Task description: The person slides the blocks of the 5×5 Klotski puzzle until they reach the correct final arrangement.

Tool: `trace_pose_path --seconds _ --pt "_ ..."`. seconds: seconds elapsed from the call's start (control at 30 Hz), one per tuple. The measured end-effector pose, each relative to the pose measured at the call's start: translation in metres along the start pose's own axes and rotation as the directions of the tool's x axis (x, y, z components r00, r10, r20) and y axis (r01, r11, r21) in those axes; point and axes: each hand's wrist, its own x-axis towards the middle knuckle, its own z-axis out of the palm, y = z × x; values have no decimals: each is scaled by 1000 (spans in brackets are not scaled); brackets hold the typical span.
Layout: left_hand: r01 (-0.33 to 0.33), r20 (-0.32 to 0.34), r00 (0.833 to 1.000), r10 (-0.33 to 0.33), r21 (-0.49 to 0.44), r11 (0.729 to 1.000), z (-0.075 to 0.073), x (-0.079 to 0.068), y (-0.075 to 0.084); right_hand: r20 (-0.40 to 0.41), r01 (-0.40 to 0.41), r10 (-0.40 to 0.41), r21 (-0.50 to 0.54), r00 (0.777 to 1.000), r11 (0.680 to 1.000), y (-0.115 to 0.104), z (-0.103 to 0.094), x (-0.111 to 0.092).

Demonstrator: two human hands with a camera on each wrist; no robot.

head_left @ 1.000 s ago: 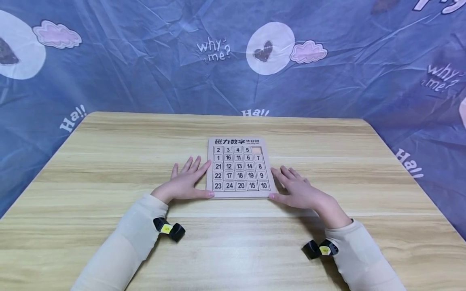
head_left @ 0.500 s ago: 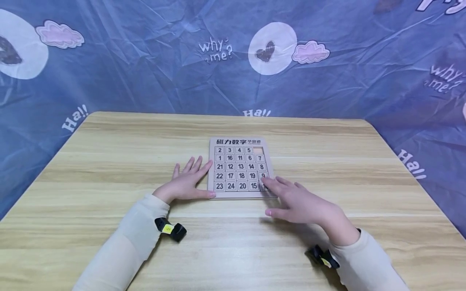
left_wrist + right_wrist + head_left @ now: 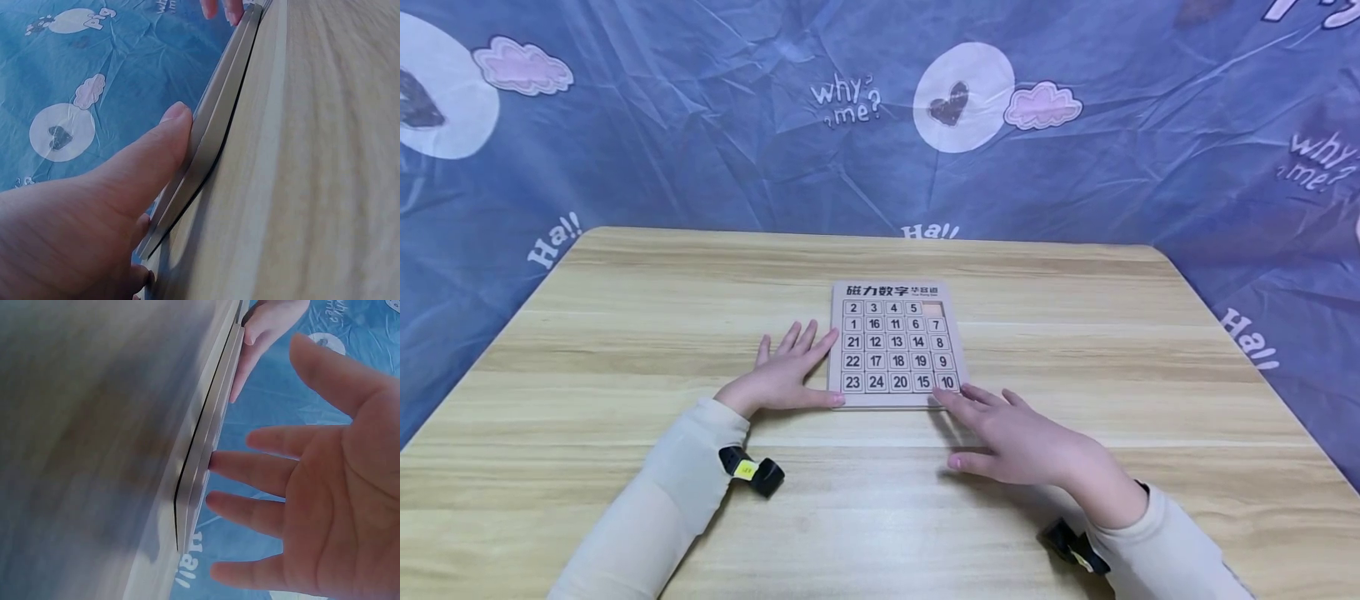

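Observation:
A light number sliding puzzle [image 3: 887,402] lies flat on the table, its numbered tiles [image 3: 898,362] set in rows below a printed title. The gap among the tiles is at the top right, beside tile 5 [image 3: 913,308]. My left hand [image 3: 778,375] rests spread along the puzzle's left side, thumb on the near left corner and index fingertip at the left edge; in the left wrist view the thumb [image 3: 150,150] presses on the rim. Fingers straight and apart, my right hand [image 3: 1026,437] hovers at the near right corner, fingertips overlapping the rim by tiles 15 and 10.
The wood-grain table [image 3: 662,300] extends around the puzzle on all sides. Behind it hangs a blue printed cloth [image 3: 715,125]. Small black wrist cameras are strapped to both sleeves, the left camera [image 3: 766,477] and the right camera [image 3: 1058,540].
My right hand has left the puzzle's right edge, passed over tiles 9 and 10, and drawn back toward the near right corner. The left hand stays put, and the tiles keep their order.

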Motion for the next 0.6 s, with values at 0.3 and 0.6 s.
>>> trace_pose_path --seconds 0.3,0.6 --pt "-7 5 1000 7 1 1000 0 0 1 -2 -3 3 -26 1000 1000 4 3 4" --pt "-10 6 1000 10 -1 1000 0 0 2 -5 -23 23 -55 1000 998 10 3 15"
